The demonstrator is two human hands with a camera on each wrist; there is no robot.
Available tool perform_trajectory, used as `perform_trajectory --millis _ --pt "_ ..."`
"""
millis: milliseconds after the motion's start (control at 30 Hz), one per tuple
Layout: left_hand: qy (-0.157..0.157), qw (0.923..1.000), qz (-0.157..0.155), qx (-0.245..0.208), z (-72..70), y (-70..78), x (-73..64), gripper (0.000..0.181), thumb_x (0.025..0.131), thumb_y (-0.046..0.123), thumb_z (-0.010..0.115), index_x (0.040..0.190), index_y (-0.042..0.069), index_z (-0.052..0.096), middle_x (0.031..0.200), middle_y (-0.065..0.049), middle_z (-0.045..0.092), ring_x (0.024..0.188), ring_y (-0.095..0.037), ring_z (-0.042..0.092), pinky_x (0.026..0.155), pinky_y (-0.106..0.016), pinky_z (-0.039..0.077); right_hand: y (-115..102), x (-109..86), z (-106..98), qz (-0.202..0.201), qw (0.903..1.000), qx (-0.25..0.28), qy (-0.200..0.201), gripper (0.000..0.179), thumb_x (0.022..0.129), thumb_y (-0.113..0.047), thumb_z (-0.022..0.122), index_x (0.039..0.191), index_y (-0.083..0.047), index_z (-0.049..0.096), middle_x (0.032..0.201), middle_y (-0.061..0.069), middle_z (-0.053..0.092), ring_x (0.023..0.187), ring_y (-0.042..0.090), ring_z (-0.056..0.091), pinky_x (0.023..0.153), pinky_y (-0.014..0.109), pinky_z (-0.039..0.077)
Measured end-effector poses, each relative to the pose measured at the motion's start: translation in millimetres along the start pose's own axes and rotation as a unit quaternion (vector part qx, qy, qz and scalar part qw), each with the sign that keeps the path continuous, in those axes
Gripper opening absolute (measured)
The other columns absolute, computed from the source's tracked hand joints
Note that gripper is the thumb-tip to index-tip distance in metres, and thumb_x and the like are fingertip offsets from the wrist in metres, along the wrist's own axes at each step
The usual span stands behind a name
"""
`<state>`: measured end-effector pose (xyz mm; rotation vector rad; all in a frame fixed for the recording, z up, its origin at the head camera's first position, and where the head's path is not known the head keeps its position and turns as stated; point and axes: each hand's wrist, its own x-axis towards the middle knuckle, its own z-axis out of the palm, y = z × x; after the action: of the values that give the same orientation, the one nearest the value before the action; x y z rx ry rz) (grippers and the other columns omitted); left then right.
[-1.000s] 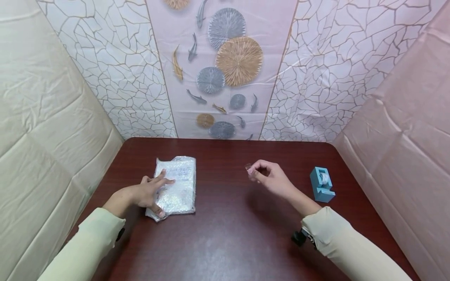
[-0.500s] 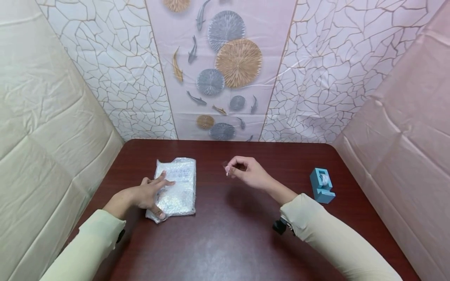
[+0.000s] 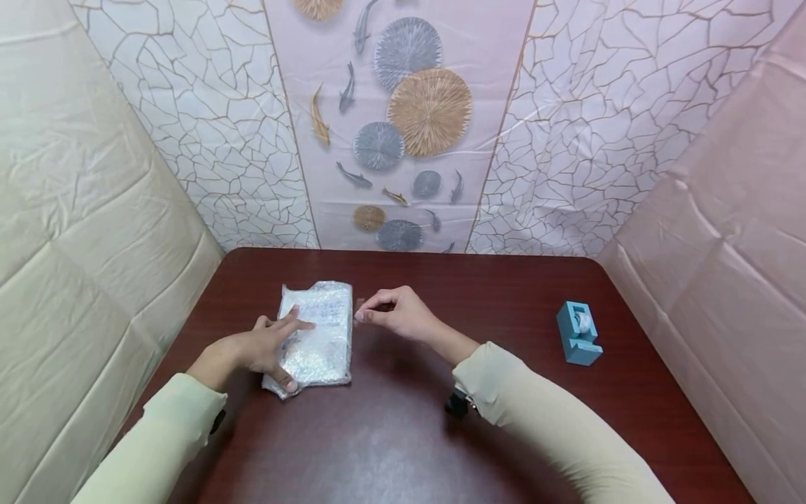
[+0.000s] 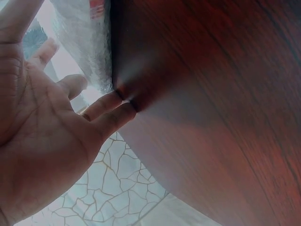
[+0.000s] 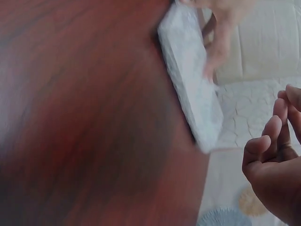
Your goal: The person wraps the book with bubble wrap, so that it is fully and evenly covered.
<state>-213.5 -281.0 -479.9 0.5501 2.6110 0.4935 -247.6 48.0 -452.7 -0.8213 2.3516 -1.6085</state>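
A flat package in bubble wrap lies on the left part of the table. My left hand rests on its left side with fingers spread; in the left wrist view two fingertips reach down to the tabletop beside the wrapped edge. Just right of the package, my right hand pinches a small piece of clear tape between thumb and forefinger. From the right wrist, the curled fingers show at the right, with the package beyond, and the tape is hidden there.
A blue tape dispenser with a roll of clear tape stands at the right of the dark red-brown table. Patterned cloth hangs behind the far edge, and pale padded walls flank both sides.
My right hand has moved left across the table with the piece of tape, from near the middle right to the package's right edge. The left hand and package stay put.
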Motion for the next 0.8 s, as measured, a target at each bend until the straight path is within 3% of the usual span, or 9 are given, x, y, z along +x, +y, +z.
perform_trajectory --millis 67,133,267,367,567,800 --pt "0.001 1.0000 -0.005 -0.007 -0.7 -1.1 1.3 0.129 0.064 0.046 0.106 0.170 0.024 0.035 0.185 -0.027 0.002 0.135 -0.047 0.034 0.113 -0.066 0.047 0 4.3 10 0.001 1.0000 0.005 -0.003 0.010 0.099 -0.007 0.082 0.106 -0.001 0.087 0.102 0.012 0.084 0.082 0.001 0.066 0.072 0.018 0.052" --pt "0.004 0.9998 -0.018 -0.011 -1.0 -2.3 2.3 0.137 0.063 0.048 0.107 0.173 0.022 0.028 0.183 -0.028 0.012 0.137 -0.047 0.034 0.113 -0.065 0.048 0 8.3 19 0.007 0.9999 0.010 -0.005 0.011 0.099 -0.009 0.083 0.107 -0.002 0.087 0.103 0.012 0.085 0.081 0.001 0.065 0.072 0.018 0.052" --pt "0.007 0.9986 -0.047 -0.022 -0.8 -3.8 3.2 0.156 0.061 0.053 0.107 0.177 0.013 0.010 0.168 -0.035 0.032 0.147 -0.047 0.031 0.116 -0.064 0.048 1 14.5 33 0.022 0.9997 0.010 -0.009 0.013 0.099 -0.014 0.085 0.108 -0.005 0.088 0.104 0.011 0.085 0.081 0.000 0.065 0.072 0.018 0.052" --pt "0.006 0.9984 -0.052 -0.021 -0.9 -3.8 2.9 0.163 0.061 0.055 0.107 0.177 0.008 0.004 0.160 -0.037 0.035 0.149 -0.048 0.031 0.117 -0.064 0.048 2 17.7 42 0.023 0.9996 0.007 -0.012 0.014 0.100 -0.016 0.084 0.110 -0.007 0.088 0.107 0.011 0.085 0.082 0.001 0.066 0.073 0.018 0.053" --pt "0.002 0.9988 -0.046 -0.018 -1.7 -3.3 0.1 0.165 0.063 0.054 0.107 0.177 0.003 -0.002 0.170 -0.022 0.042 0.149 -0.045 0.032 0.120 -0.062 0.046 6 22.0 53 0.009 0.9996 -0.010 -0.026 0.016 0.101 -0.013 0.080 0.114 -0.007 0.087 0.112 0.013 0.084 0.083 0.007 0.066 0.074 0.018 0.052" --pt "0.010 0.9992 -0.035 -0.019 -1.6 -6.7 -2.0 0.165 0.063 0.059 0.105 0.177 0.003 -0.001 0.170 -0.013 0.049 0.150 -0.045 0.033 0.121 -0.064 0.044 9 29.1 64 -0.029 0.9971 -0.060 -0.038 0.019 0.105 -0.017 0.077 0.120 -0.010 0.086 0.120 0.009 0.084 0.094 0.006 0.063 0.086 0.035 0.057"
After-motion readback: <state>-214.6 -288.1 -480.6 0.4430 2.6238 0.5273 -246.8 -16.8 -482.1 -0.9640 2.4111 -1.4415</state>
